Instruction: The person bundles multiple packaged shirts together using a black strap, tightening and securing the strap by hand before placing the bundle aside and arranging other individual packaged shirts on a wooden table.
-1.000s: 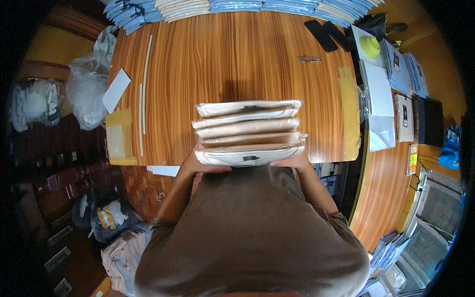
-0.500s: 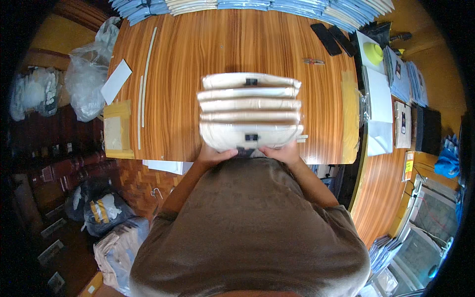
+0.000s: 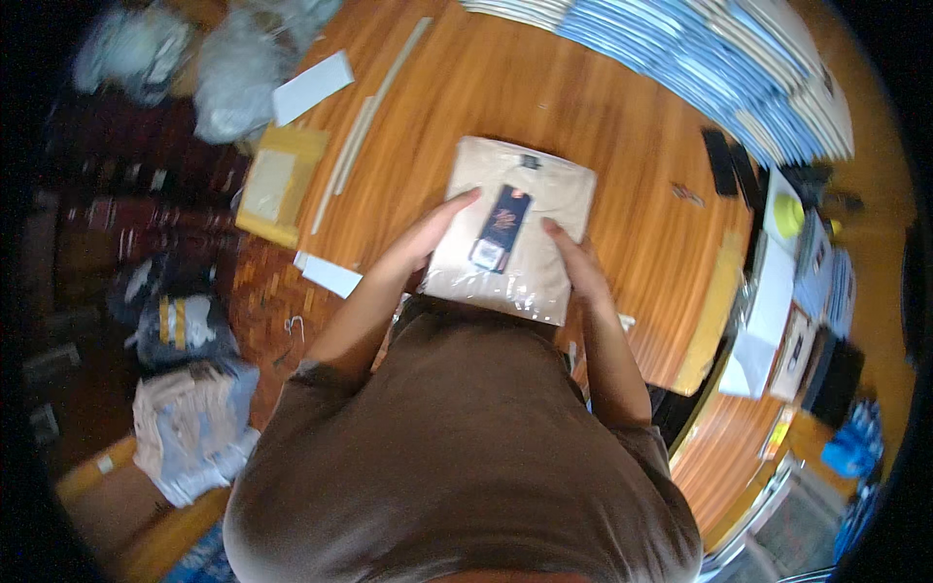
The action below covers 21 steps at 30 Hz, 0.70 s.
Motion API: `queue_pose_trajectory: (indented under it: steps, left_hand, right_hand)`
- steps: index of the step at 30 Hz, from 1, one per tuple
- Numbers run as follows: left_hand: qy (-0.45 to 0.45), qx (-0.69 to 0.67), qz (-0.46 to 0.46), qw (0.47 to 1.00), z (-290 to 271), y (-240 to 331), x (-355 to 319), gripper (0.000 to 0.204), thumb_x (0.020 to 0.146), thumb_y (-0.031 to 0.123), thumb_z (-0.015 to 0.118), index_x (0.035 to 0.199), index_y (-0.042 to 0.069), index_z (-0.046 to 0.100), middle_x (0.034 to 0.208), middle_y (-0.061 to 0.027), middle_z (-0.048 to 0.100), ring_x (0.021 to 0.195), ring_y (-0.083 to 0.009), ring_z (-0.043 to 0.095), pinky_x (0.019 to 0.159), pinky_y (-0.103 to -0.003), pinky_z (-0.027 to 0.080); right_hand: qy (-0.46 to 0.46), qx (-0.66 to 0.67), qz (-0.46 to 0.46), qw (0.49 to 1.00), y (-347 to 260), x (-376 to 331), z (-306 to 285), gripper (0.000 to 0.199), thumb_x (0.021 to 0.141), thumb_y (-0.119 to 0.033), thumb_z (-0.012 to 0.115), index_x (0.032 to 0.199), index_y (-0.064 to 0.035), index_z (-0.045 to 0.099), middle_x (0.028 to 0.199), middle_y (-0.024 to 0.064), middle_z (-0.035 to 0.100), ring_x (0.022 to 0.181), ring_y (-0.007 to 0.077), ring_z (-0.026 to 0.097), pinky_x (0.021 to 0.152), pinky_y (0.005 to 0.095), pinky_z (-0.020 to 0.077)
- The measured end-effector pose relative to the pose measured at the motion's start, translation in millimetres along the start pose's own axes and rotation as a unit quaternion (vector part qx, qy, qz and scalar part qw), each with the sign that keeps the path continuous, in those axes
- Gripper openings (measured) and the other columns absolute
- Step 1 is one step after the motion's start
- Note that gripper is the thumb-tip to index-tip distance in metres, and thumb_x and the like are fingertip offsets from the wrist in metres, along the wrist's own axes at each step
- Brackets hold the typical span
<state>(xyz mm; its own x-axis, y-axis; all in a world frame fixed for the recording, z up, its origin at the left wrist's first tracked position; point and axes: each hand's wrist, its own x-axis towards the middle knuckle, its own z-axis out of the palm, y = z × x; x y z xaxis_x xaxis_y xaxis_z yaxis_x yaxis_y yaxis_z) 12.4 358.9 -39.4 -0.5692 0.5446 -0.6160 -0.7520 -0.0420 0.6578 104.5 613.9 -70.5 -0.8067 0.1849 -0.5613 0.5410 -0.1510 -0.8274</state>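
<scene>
A cream folded garment in a clear plastic bag [image 3: 549,248] lies face up before me, at the near side of the table. It bears a dark hang tag [image 3: 501,228] and a small dark neck label. Along its left edge my left hand [image 3: 439,231] grips it, thumb resting on top. My right hand [image 3: 580,260] closes on the opposite edge, its thumb also on the plastic. Any packets beneath this top one are hidden.
Stacked blue and cream bagged garments [image 3: 661,49] line the table's far right edge. Two black phone-like slabs [image 3: 721,160] lie near the right edge. Thin pale strips [image 3: 374,121], a white paper [image 3: 313,87] and a taped brown patch [image 3: 275,185] are at left. Stuffed bags [image 3: 190,423] stand on the floor.
The fanned packets have come together and tipped flat, so only the top one's face shows. My hands have moved from the near edge to the two sides. The whole view has turned.
</scene>
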Motion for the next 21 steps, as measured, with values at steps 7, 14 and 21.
queue_pose_trajectory:
  steps: [7, 14, 21]
  left_hand:
    - [-0.103, -0.048, 0.101, 0.988, -23, 12, 20, 0.068, 0.099, 0.060, 0.057, 0.140, 0.006, 0.061, 0.129, -0.0101, 0.070, 0.111, -0.0203, 0.068, 0.100, -0.037, 0.053]
    - [0.053, 0.253, 0.219, 0.941, -105, 29, -37, 0.075, 0.099, 0.052, 0.066, 0.148, -0.001, 0.048, 0.145, -0.0165, 0.060, 0.116, -0.0272, 0.068, 0.102, -0.038, 0.052]
    - [0.453, 0.219, 0.199, 0.841, -534, 52, -167, 0.015, 0.094, 0.011, 0.066, 0.090, 0.000, 0.076, 0.082, -0.0049, 0.075, 0.067, -0.0099, 0.065, 0.062, -0.029, 0.054]
  right_hand:
    - [-0.057, 0.107, -0.059, 0.991, -9, 18, -1, 0.065, 0.108, -0.043, 0.053, 0.153, 0.0019, 0.043, 0.152, 0.0149, 0.054, 0.136, 0.0256, 0.054, 0.118, 0.0377, 0.0398]
    - [0.117, 0.044, -0.023, 0.992, -2, -7, -27, 0.086, 0.100, -0.065, 0.052, 0.156, -0.0010, 0.040, 0.154, 0.0162, 0.050, 0.141, 0.0293, 0.049, 0.117, 0.0420, 0.0384]
    - [0.429, -0.164, -0.135, 0.878, -8, -78, -23, 0.070, 0.101, -0.058, 0.058, 0.139, 0.0002, 0.060, 0.135, 0.0172, 0.065, 0.122, 0.0266, 0.061, 0.101, 0.0382, 0.0480]
